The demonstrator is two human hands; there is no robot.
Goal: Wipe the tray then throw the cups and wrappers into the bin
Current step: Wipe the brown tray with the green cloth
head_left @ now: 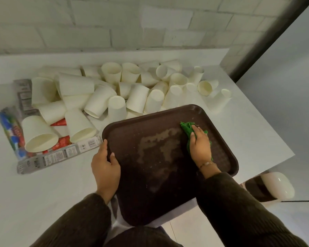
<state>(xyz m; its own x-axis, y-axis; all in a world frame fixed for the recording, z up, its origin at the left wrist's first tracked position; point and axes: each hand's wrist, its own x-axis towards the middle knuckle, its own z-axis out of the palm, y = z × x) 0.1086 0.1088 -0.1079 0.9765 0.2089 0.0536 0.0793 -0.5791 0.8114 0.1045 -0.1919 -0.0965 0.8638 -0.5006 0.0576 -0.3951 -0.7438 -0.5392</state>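
We clamp our left hand (105,166) on the dark brown plastic tray's (125,125) rim to steady it, while our right hand's (200,145) fingers (196,130) press the crumpled green cloth (186,127) flat beside the smear.

Dim, soft, greenish light; wide-angle bending at edges, slightly soft focus.

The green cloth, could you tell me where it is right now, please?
In the head view the green cloth lies under the right hand, pressed on the brown tray's far right part, beside a wet smear.
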